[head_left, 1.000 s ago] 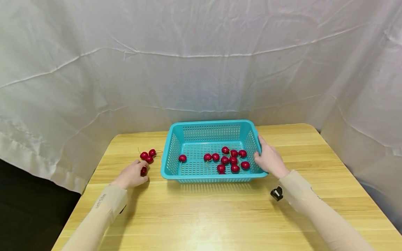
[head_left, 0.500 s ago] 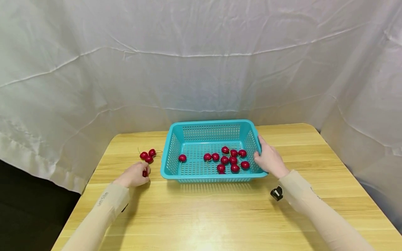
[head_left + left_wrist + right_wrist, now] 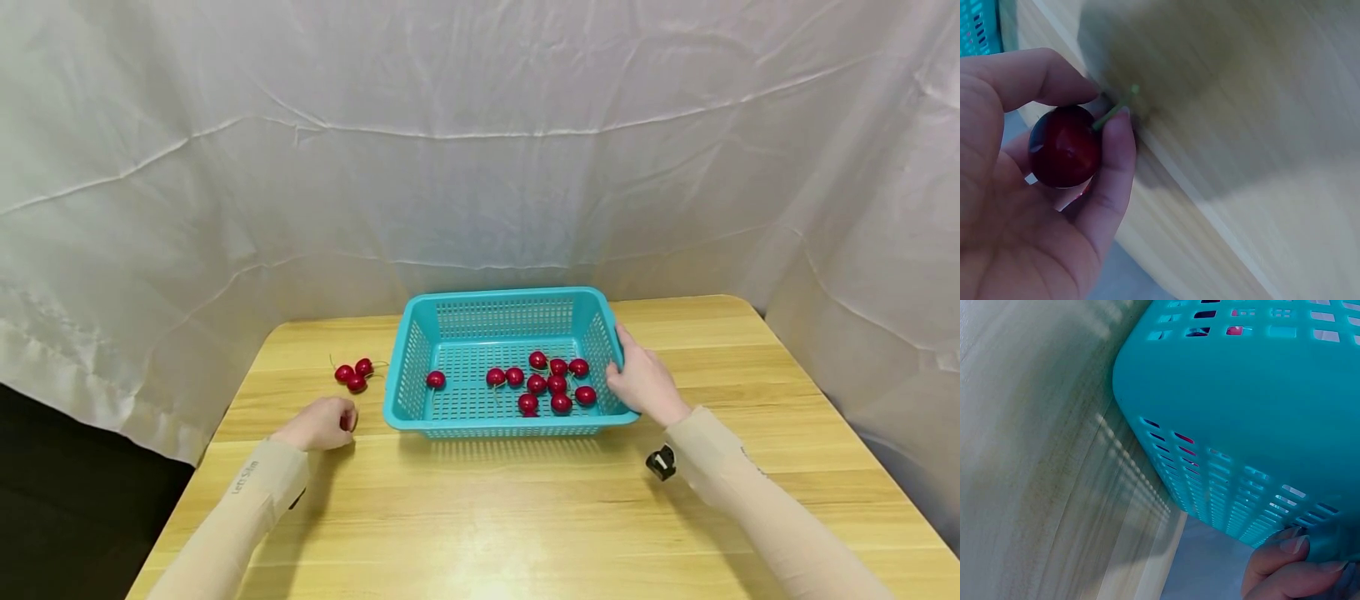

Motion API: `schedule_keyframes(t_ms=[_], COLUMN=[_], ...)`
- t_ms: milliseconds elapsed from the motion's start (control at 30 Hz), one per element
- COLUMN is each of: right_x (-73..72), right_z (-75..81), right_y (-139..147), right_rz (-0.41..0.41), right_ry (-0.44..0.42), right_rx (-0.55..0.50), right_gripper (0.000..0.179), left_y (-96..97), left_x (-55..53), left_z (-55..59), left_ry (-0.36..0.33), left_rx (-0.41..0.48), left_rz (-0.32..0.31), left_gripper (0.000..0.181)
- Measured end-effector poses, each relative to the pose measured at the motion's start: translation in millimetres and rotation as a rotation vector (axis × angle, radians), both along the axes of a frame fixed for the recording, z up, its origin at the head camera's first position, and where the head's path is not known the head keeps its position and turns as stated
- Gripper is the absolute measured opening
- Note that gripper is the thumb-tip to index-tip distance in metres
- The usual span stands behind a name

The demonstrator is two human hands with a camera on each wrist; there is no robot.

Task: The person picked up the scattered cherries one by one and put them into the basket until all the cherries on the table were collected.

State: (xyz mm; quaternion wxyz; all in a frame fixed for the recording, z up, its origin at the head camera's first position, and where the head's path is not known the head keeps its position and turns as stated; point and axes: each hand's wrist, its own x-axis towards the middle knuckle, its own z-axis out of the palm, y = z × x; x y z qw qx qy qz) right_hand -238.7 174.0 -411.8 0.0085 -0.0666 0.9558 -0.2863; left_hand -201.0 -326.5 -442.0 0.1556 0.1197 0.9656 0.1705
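Note:
In the head view my left hand (image 3: 321, 423) is low over the table's left side, its fingers curled. The left wrist view shows a dark red cherry (image 3: 1066, 147) with a short green stem pinched between thumb and fingers; from the head it is hidden. A sliver of red shows below that cherry, between the fingers. Three cherries (image 3: 356, 382) with stems lie just beyond this hand. My right hand (image 3: 643, 382) grips the right rim of a turquoise plastic basket (image 3: 501, 422). Several cherries (image 3: 557, 384) lie inside, mostly toward its right half.
The wooden table (image 3: 480, 517) extends in front of the basket and to both sides. A pale curtain (image 3: 480, 167) hangs close behind the table's back edge. A dark area (image 3: 75, 492) lies beyond the left edge.
My left hand has turned and closed further round its cherry, which has gone out of the head view's sight. The right hand and the basket stay in place.

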Motion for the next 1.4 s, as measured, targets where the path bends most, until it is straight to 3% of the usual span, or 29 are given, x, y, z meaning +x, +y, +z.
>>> schedule_keyframes(t_ms=[333, 600, 867, 1100, 1400], right_x=[0.6, 1.4, 1.6, 1.7, 1.3], right_z=[0.7, 2.6, 3.4, 3.4, 2.7], right_y=[0.0, -1.0, -1.3, -1.1, -1.1], right_rz=[-0.004, -0.005, -0.007, -0.011, -0.008], right_ry=[-0.008, -0.014, -0.018, -0.011, -0.008], right_rx=[-0.007, -0.001, -0.004, 0.002, 0.002], right_gripper=[0.078, 0.079, 0.079, 0.079, 0.079], left_y=[-3.6, -5.0, -5.4, 7.6, 40.9], left_x=[-0.6, -6.1, -19.4, -36.2, -54.4], left_z=[9.9, 24.1, 52.2, 80.6, 106.5], left_ry=[-0.045, -0.017, 0.022, 0.117, 0.083], left_rx=[0.019, 0.034, 0.009, -0.03, -0.012], left_rz=[0.01, -0.009, -0.068, -0.094, -0.079], left_gripper=[0.017, 0.018, 0.012, 0.013, 0.007])
